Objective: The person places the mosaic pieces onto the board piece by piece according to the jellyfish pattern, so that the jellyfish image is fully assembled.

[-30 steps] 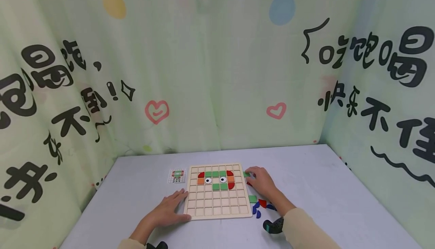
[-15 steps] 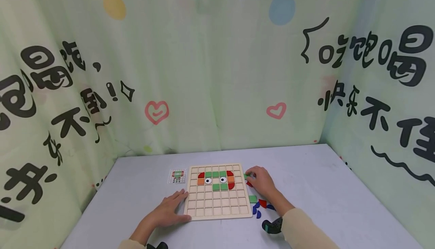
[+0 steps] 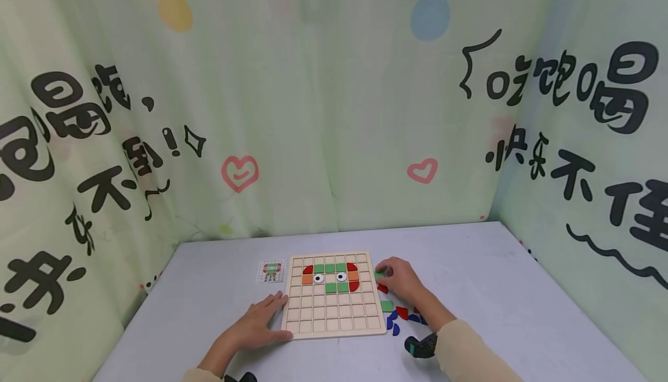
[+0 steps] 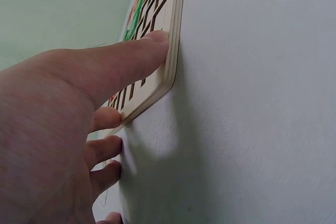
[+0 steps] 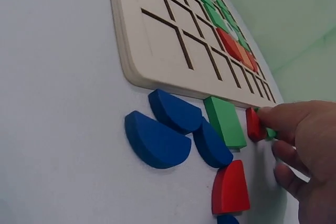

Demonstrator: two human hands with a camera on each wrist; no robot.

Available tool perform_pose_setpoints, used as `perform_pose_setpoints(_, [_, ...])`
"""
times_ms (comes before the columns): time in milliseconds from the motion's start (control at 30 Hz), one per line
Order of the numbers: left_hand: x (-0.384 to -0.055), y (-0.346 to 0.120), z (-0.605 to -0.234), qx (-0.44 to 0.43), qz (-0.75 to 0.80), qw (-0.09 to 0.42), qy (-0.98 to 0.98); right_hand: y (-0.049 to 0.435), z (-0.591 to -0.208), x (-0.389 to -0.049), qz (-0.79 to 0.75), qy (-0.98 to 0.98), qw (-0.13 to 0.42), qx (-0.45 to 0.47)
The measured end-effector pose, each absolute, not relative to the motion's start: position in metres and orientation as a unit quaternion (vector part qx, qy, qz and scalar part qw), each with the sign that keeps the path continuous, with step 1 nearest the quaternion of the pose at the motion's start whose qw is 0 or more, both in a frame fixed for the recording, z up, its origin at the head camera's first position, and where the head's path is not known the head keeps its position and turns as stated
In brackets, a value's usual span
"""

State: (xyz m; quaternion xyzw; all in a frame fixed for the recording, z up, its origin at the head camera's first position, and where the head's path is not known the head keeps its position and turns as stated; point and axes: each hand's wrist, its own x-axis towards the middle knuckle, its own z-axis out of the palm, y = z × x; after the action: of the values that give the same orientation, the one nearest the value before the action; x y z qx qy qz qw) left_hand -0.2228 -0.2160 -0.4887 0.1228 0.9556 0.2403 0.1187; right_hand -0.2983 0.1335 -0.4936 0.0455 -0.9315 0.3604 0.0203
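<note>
A wooden grid board point(image 3: 333, 313) bears green, red and orange blocks and two eye pieces in its far rows. My left hand point(image 3: 257, 320) rests at its near left corner, thumb point(image 4: 152, 51) on the near rim and other fingertips by the left edge. Beside the board's right edge, my right hand point(image 3: 400, 279) pinches a green block point(image 5: 270, 133), largely hidden by the fingers. A red block point(image 5: 255, 125) lies right at the thumb tip. Closer in are another green block point(image 5: 226, 121) and a red quarter-round block point(image 5: 231, 188).
Several blue half-round blocks point(image 5: 157, 142) lie near the board's near right corner. A small pattern card point(image 3: 271, 271) lies left of the board on the white table point(image 3: 209, 277). A printed curtain point(image 3: 323, 109) stands behind the table.
My right hand's fingertips and the green block have shifted slightly towards me along the board's right edge. My left hand keeps its place on the board.
</note>
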Motion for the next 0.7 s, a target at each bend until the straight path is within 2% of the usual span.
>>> perform_pose_setpoints(267, [-0.222, -0.218, -0.488, 0.134, 0.244, 0.113, 0.954, 0.135, -0.490, -0.299, 0.381, -0.924, -0.004, 0.037])
perform_pose_setpoints(700, [-0.223, -0.219, -0.492, 0.130, 0.242, 0.114, 0.955, 0.136, -0.500, -0.301, 0.375, -0.925, 0.038, 0.041])
